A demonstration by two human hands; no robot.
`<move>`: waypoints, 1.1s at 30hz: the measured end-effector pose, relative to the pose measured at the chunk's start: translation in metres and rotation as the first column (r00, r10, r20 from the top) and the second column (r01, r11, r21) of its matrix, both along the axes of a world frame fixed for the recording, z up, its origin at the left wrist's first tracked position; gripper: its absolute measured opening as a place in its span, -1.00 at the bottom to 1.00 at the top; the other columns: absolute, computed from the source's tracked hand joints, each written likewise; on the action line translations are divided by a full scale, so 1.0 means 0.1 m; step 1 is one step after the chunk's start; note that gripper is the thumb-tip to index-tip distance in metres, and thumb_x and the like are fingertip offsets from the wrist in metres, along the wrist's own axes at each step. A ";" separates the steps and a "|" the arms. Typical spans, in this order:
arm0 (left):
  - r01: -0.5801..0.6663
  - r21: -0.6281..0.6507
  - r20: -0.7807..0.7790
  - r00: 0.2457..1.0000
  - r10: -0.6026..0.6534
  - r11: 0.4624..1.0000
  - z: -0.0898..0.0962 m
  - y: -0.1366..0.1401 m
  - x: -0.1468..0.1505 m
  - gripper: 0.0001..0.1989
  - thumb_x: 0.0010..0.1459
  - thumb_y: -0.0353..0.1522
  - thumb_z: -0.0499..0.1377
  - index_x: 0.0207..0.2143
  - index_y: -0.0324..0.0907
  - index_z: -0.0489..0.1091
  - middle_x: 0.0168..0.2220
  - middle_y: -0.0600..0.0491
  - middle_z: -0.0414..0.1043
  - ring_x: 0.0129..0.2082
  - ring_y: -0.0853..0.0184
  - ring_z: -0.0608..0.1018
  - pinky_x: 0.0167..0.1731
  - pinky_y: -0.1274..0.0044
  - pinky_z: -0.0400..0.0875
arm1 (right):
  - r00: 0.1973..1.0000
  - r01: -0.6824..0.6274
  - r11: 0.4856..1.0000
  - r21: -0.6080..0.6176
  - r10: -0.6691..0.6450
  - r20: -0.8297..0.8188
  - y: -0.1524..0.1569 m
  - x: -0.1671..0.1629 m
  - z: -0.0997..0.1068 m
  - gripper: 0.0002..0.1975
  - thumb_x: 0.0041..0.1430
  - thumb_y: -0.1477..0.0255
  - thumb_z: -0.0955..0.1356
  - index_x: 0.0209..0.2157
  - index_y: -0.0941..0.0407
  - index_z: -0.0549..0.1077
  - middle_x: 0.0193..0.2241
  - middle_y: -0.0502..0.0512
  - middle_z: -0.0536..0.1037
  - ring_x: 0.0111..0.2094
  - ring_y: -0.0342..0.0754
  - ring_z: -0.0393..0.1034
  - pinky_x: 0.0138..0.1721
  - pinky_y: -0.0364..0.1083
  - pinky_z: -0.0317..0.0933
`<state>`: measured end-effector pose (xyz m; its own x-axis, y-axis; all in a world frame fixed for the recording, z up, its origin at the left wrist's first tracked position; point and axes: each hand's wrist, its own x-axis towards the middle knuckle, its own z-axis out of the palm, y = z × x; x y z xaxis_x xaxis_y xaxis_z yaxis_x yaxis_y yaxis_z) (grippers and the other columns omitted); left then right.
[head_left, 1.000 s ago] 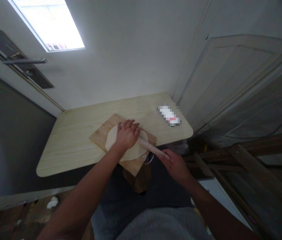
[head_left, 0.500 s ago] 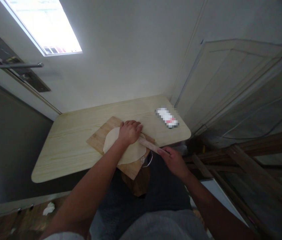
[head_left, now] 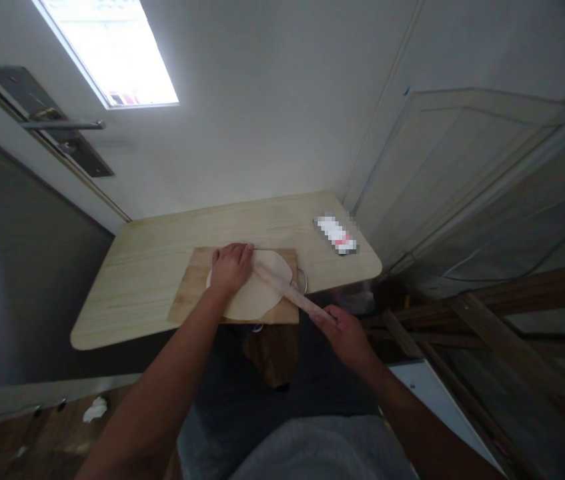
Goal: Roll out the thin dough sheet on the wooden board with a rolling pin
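Before a smooth white door [head_left: 262, 133], a pale, wood-grained, round-cornered desk [head_left: 137, 287] is supporting a brown wooden board [head_left: 187, 293], where a flat, roughly round sheet of cream dough [head_left: 252, 300] is lying. The right hand [head_left: 345, 332] is gripping a slender pale wooden rolling pin [head_left: 287, 291] slanting across it; the left hand [head_left: 232, 268] is resting palm-down at the left, fingers together, any grip unclear.

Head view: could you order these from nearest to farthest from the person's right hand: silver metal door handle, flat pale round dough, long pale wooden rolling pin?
1. Long pale wooden rolling pin: gripped in the right hand.
2. Flat pale round dough: to that hand's left.
3. Silver metal door handle: far upper left.
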<state>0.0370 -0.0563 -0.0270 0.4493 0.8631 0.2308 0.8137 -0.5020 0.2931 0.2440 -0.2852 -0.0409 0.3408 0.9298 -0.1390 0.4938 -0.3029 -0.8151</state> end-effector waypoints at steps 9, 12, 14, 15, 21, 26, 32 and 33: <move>-0.152 0.078 -0.057 0.986 0.157 0.985 0.06 -0.26 -0.23 -0.50 0.42 -0.14 -0.21 0.05 -0.11 0.43 0.06 -0.12 0.51 0.10 0.05 0.45 0.10 0.17 0.22 | 0.991 -0.118 0.993 0.009 0.117 0.059 0.10 -0.03 0.06 -0.53 0.23 -0.03 0.28 -0.47 0.09 0.39 -0.63 -0.08 0.31 -0.56 -0.13 0.22 -0.52 -0.16 -0.03; -0.186 0.076 -0.048 0.981 0.190 0.980 0.04 -0.26 -0.29 -0.51 0.40 -0.10 -0.17 0.05 -0.11 0.44 0.06 -0.12 0.51 0.10 0.05 0.45 0.12 0.18 0.20 | 0.991 -0.126 0.992 0.032 0.124 0.052 0.17 -0.03 0.06 -0.55 0.23 -0.01 0.29 -0.47 0.09 0.37 -0.62 -0.08 0.33 -0.55 -0.14 0.21 -0.52 -0.16 -0.03; -0.174 0.078 -0.051 0.983 0.178 0.982 0.03 -0.24 -0.33 -0.52 0.39 -0.11 -0.15 0.05 -0.11 0.44 0.06 -0.12 0.51 0.11 0.05 0.45 0.13 0.18 0.20 | 0.990 -0.134 0.990 0.041 0.132 0.038 0.23 -0.04 0.05 -0.56 0.24 0.01 0.29 -0.48 0.08 0.34 -0.62 -0.09 0.32 -0.56 -0.15 0.20 -0.53 -0.16 -0.04; -0.151 0.078 -0.060 0.986 0.156 0.985 0.03 -0.23 -0.34 -0.53 0.40 -0.13 -0.15 0.05 -0.10 0.43 0.06 -0.11 0.51 0.12 0.06 0.44 0.13 0.19 0.20 | 0.990 -0.141 0.989 0.040 0.140 0.035 0.26 -0.03 0.04 -0.56 0.24 0.01 0.29 -0.49 0.08 0.32 -0.63 -0.10 0.30 -0.57 -0.15 0.18 -0.53 -0.16 -0.05; -0.062 0.000 -0.017 0.998 0.062 0.998 0.07 -0.20 -0.37 -0.55 0.40 -0.16 -0.14 0.08 -0.12 0.42 0.10 -0.09 0.50 0.17 0.14 0.43 0.19 0.22 0.21 | 0.987 -0.154 0.985 0.081 0.151 0.047 0.43 0.06 0.04 -0.55 0.24 0.01 0.29 -0.51 0.08 0.31 -0.65 -0.11 0.28 -0.55 -0.14 0.19 -0.51 -0.16 -0.03; 0.056 0.026 0.050 0.997 -0.058 0.998 0.14 -0.48 -0.26 -0.50 0.42 -0.12 -0.14 0.25 -0.13 0.25 0.27 -0.09 0.33 0.29 0.18 0.31 0.28 0.20 0.14 | 0.981 -0.195 0.978 0.069 0.194 0.011 0.38 0.12 0.09 -0.53 0.24 -0.01 0.28 -0.46 0.10 0.40 -0.62 -0.08 0.35 -0.52 -0.12 0.24 -0.50 -0.16 0.02; 0.140 0.020 -0.051 0.989 -0.139 0.990 0.16 -0.95 -0.15 -0.44 0.40 -0.08 -0.10 0.35 -0.08 0.11 0.39 -0.07 0.13 0.40 0.13 0.12 0.33 0.06 0.01 | 0.985 -0.172 0.985 -0.014 0.172 0.019 0.23 0.09 0.13 -0.56 0.26 0.00 0.28 -0.38 0.09 0.43 -0.57 -0.05 0.44 -0.51 -0.09 0.34 -0.47 -0.15 0.05; 0.135 0.028 -0.062 0.989 -0.133 0.990 0.15 -0.99 -0.16 -0.43 0.39 -0.08 -0.09 0.35 -0.10 0.12 0.39 -0.09 0.11 0.41 0.12 0.11 0.33 0.06 0.02 | 0.986 -0.162 0.986 -0.028 0.163 0.032 0.21 0.08 0.12 -0.57 0.26 0.00 0.28 -0.37 0.09 0.43 -0.57 -0.04 0.44 -0.51 -0.08 0.35 -0.47 -0.15 0.04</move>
